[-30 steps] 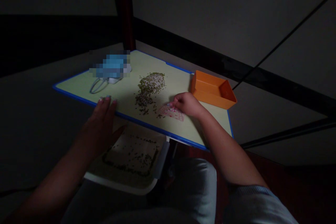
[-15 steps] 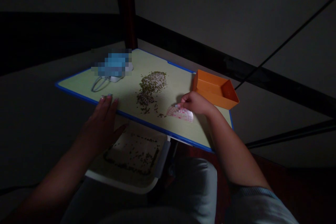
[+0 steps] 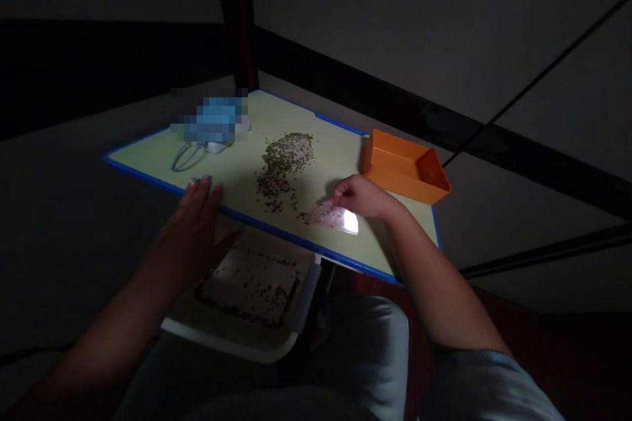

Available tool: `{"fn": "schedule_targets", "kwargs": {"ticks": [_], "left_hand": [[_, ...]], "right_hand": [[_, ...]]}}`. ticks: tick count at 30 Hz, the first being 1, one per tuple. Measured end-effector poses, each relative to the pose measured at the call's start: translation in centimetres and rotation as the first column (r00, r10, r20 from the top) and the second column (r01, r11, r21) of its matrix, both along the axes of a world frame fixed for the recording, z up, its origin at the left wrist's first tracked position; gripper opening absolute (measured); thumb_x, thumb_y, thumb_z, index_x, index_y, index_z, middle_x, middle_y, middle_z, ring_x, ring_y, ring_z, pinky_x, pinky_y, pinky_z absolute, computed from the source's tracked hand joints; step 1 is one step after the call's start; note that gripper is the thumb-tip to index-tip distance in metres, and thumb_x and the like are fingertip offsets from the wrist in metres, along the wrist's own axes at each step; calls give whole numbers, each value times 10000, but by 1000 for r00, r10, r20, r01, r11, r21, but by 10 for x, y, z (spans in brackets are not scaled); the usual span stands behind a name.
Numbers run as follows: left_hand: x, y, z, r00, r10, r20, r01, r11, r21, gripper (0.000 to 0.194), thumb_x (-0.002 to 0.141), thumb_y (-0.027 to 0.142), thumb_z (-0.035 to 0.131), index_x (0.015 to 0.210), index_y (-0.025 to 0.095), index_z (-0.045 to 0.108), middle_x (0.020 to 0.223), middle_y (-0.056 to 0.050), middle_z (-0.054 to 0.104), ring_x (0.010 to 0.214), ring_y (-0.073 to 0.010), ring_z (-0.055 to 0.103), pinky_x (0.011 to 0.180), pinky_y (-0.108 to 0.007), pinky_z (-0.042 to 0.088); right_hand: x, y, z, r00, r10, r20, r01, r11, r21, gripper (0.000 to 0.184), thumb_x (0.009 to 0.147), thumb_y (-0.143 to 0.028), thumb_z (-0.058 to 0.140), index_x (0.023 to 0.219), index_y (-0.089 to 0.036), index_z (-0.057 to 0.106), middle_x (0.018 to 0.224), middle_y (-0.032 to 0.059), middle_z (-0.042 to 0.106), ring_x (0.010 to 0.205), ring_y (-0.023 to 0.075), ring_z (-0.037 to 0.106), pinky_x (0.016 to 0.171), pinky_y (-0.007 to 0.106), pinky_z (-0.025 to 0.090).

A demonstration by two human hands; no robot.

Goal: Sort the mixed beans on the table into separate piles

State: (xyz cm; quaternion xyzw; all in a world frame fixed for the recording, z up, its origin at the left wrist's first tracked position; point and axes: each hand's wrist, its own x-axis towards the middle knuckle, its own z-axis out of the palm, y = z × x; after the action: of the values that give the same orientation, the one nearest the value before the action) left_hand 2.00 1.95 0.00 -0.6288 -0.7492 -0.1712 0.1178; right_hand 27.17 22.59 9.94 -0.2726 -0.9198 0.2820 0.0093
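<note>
My right hand [image 3: 358, 196] pinches the straight edge of a clear protractor [image 3: 328, 216] with pink markings, holding it low over the pale tabletop [image 3: 247, 194]. Just left of the protractor a few dark beans lie loose. Farther back, a spread heap of small green and dark beans [image 3: 289, 154] covers the middle of the top. With fingers stretched out, my left hand [image 3: 195, 223] rests at the near blue edge, holding nothing. Under that edge, a white plastic bin [image 3: 232, 345] has scattered dark beans inside.
An orange box [image 3: 402, 174] stands at the tabletop's right end. A blurred blue object [image 3: 217, 118] and a grey loop [image 3: 185, 158] are on the left part. Walls close in behind the table. My knee [image 3: 370, 329] is below the near edge.
My right hand has drawn the protractor slightly toward me and to the left, and a bright glare now shows on its right end. My left hand stays in place.
</note>
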Motion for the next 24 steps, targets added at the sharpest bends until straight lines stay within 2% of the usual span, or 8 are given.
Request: {"fn": "schedule_targets", "kwargs": {"ticks": [3,8,12,24], "left_hand": [[1,1,-1,1000,0,1,0,1000,6,815,833,486,438,1459,87,103,1555,-224,124,1449,-344,71,1128,-524,261],[1,2,-1,1000,20,-3,-20,1000,-5,830,826,502,446,1458,81,110,1555,-224,126,1449,-345,72,1130,-524,258],[1,2,0,1000,15,-1,-15,1000,6,818,829,496,439,1455,74,123,1552,-227,136,1448,-345,77,1134,-521,252],[0,2,0,1000,17,-4,-17,1000,-18,826,824,490,453,1457,82,113,1552,-229,133,1446,-355,75,1126,-533,262]], "right_hand": [[0,0,-2,1000,26,-8,-26,1000,-9,237,803,-300,589,622,-147,584,529,-50,455,534,69,365,553,254,277],[-1,-3,-3,999,50,-6,-50,999,-10,235,799,-313,585,627,-152,578,545,-37,488,541,77,399,548,254,280],[-4,-8,-3,997,77,12,-77,997,12,239,800,-287,569,601,-157,548,536,-43,473,526,69,366,544,257,254],[-10,-22,4,982,161,98,-162,987,2,291,838,-269,539,571,-156,509,518,-57,411,524,65,307,547,267,224]]}}
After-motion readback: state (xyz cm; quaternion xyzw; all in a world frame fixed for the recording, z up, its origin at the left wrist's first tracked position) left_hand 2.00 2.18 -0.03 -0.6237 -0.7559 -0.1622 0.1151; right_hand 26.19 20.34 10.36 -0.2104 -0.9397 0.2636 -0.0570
